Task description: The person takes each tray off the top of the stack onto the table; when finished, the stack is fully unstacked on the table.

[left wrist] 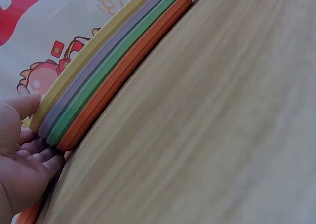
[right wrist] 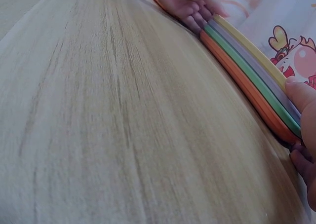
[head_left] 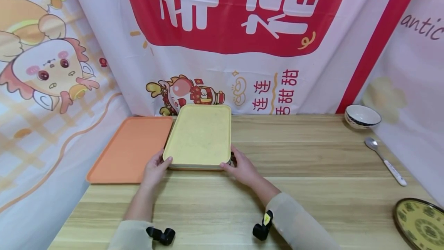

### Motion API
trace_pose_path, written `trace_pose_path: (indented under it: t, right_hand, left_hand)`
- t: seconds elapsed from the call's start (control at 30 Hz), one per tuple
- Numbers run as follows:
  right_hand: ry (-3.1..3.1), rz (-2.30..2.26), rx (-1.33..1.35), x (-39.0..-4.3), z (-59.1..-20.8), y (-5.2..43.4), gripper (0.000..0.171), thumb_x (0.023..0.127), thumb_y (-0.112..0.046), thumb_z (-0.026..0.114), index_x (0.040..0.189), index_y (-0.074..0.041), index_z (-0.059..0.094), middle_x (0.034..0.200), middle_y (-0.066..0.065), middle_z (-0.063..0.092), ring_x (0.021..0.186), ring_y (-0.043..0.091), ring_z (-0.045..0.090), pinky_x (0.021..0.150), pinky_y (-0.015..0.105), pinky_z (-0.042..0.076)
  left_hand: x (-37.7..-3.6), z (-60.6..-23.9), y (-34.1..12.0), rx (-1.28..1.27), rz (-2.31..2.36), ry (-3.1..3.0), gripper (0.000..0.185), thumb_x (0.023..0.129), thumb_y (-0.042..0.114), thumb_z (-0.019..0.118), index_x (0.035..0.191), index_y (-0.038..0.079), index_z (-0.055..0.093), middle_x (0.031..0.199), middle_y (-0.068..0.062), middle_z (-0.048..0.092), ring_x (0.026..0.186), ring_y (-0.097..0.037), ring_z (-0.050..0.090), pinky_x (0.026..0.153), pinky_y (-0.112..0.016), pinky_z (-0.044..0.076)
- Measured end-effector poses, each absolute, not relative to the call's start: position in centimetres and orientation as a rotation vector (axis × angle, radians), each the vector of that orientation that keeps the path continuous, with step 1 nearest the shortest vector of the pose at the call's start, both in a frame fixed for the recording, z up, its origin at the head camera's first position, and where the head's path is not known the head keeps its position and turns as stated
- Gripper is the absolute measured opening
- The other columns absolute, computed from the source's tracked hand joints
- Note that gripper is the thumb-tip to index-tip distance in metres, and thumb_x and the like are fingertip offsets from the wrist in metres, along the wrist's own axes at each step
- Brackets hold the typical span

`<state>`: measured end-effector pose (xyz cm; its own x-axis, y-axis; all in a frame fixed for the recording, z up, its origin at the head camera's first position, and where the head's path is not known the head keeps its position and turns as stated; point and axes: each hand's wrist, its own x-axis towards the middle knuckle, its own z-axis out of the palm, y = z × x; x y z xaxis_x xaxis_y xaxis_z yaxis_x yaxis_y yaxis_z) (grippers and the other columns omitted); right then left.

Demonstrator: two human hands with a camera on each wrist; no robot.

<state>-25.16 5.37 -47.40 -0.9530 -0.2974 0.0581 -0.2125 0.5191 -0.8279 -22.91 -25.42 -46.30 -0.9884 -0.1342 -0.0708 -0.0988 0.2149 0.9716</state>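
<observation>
A stack of rectangular trays stands near the table's back edge, its top a yellow tray (head_left: 199,136). Below it, in the left wrist view, come a purple tray (left wrist: 100,60), a green tray (left wrist: 109,67) and an orange tray (left wrist: 122,71) at the bottom. My left hand (head_left: 156,169) grips the front left corner, thumb on the yellow rim and fingers curled at the lower edge. At the front right corner my right hand (head_left: 244,167) holds the stack the same way. The stack's underside sits close over the wooden table; some fingertips are hidden beneath it.
Another orange tray (head_left: 133,149) lies flat left of the stack, close beside it. To the far right are a patterned bowl (head_left: 362,117), a spoon (head_left: 385,161) with a white handle, and a round yellow-green plate (head_left: 421,223). Printed cloth (head_left: 215,61) hangs behind the table.
</observation>
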Motion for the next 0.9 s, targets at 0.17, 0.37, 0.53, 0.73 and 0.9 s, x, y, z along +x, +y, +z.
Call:
trace_pose_path:
  t: [0.17,0.37,0.53,0.73,0.9]
  right_hand:
    - [2.654,-1.462,-0.48,-25.2,-47.5,5.3,0.082,0.091,-0.039,0.068,0.153,-0.004,0.028,0.151,0.02,0.042,0.132,0.034,0.05,0.114,0.045,0.043]
    - [2.718,-1.431,-0.491,-25.2,-47.5,5.3,0.081,0.091,-0.038,0.069,0.152,-0.004,0.031,0.149,0.023,0.043,0.134,0.036,0.047,0.115,0.05,0.041]
    - [2.75,-1.427,-0.48,-25.2,-47.4,5.2,0.08,0.089,-0.037,0.071,0.152,-0.005,0.034,0.153,0.024,0.036,0.14,0.041,0.038,0.118,0.054,0.034]
    - [2.721,-1.536,-0.43,-25.4,-46.3,4.8,0.078,0.087,-0.036,0.074,0.149,-0.005,0.038,0.143,0.02,0.047,0.128,0.038,0.05,0.11,0.054,0.045]
    - [2.425,-1.808,-0.32,-25.5,-45.4,4.3,0.082,0.087,-0.023,0.075,0.152,-0.005,0.029,0.124,0.018,0.062,0.106,0.025,0.061,0.093,0.037,0.057]
  left_hand:
    - [-22.7,-47.0,-26.1,0.179,-2.038,-2.401,0.07,0.099,0.012,0.056,0.154,-0.002,0.014,0.161,-0.023,0.018,0.15,-0.034,0.02,0.124,-0.04,0.023]
    - [-22.8,-47.6,-26.2,0.159,-2.075,-2.371,0.072,0.098,0.008,0.057,0.155,0.0,0.014,0.161,-0.022,0.019,0.15,-0.032,0.022,0.123,-0.038,0.024]
    - [-22.8,-47.7,-26.2,0.16,-2.086,-2.345,0.071,0.098,0.006,0.056,0.155,-0.001,0.013,0.161,-0.023,0.017,0.151,-0.033,0.019,0.124,-0.039,0.022]
    - [-22.8,-47.6,-26.2,0.14,-2.105,-2.331,0.068,0.1,0.006,0.053,0.154,-0.003,0.013,0.162,-0.021,0.016,0.151,-0.031,0.018,0.124,-0.038,0.02]
    - [-22.8,-47.7,-26.1,0.13,-2.134,-2.294,0.064,0.1,0.005,0.051,0.153,-0.005,0.016,0.162,-0.021,0.016,0.151,-0.031,0.017,0.125,-0.039,0.019]
